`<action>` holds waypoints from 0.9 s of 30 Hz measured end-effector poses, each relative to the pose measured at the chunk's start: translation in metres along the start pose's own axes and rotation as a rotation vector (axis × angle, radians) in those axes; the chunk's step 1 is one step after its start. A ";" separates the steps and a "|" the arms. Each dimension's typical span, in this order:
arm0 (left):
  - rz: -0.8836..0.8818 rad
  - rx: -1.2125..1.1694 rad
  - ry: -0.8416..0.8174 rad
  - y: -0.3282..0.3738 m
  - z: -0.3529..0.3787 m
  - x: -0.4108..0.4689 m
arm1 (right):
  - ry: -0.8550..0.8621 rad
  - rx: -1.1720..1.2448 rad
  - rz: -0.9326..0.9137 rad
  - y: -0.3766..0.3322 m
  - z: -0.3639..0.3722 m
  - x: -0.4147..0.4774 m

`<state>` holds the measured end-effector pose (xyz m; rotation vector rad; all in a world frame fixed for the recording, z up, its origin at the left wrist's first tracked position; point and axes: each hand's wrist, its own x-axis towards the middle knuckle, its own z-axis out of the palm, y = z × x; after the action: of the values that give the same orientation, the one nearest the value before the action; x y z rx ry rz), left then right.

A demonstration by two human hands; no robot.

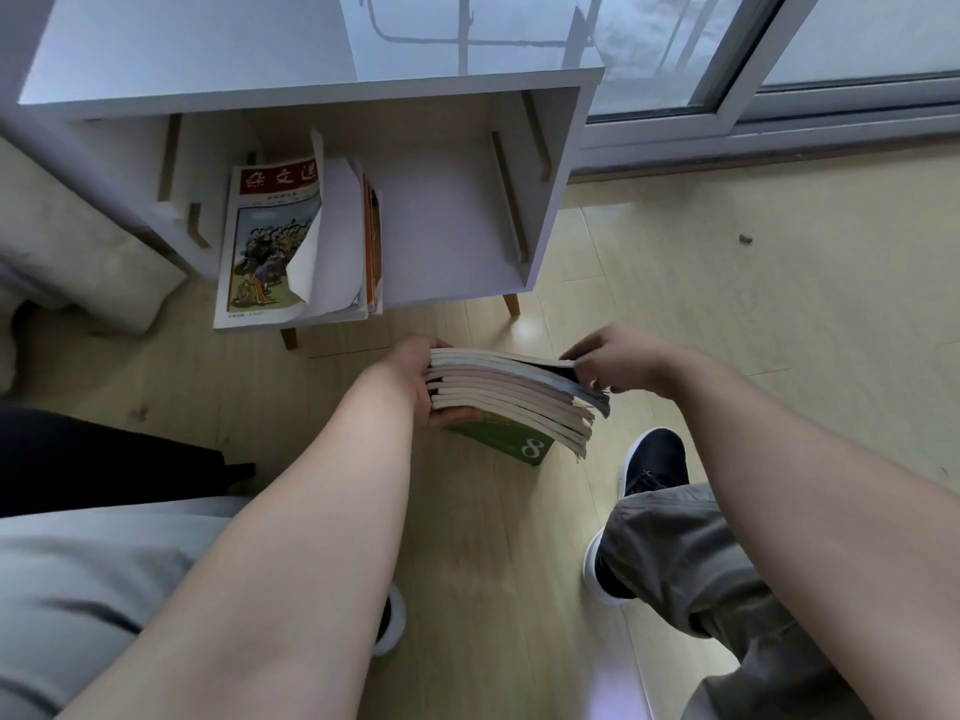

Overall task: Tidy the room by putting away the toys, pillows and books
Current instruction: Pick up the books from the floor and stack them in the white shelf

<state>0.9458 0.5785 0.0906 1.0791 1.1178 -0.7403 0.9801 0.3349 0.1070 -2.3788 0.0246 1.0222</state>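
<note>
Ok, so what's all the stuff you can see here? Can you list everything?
stack of books: one stack, pale covers with a green one lowest, held above the floor.
books in the cabinet: a few, front cover red-titled with a cartoon, left of the shelf.
cabinet: one, white, by the window.
soft thing: one, pale grey, far left, maybe a cushion.
window: one, grey frame, top right.
floor: pale wood.
shoes: two, dark with white soles, on the floor.
left hand: one, grips the stack's left side.
right hand: one, pinches its top right edge.
</note>
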 end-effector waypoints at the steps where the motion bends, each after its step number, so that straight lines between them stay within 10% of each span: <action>1: 0.001 0.001 -0.003 0.000 -0.001 0.000 | -0.042 0.031 0.003 -0.001 0.001 0.000; 10: 0.006 -0.001 -0.002 0.000 -0.001 0.002 | -0.002 -0.023 -0.119 0.003 0.009 0.005; 17: 0.020 -0.028 -0.009 0.001 -0.001 0.005 | 0.302 0.452 -0.153 0.019 0.020 0.010; 27: -0.008 -0.014 -0.012 0.000 0.004 0.020 | 0.108 1.094 -0.214 0.064 0.018 0.039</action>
<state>0.9535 0.5760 0.0715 1.0578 1.1159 -0.7441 0.9811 0.2971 0.0402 -1.3838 0.2844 0.5385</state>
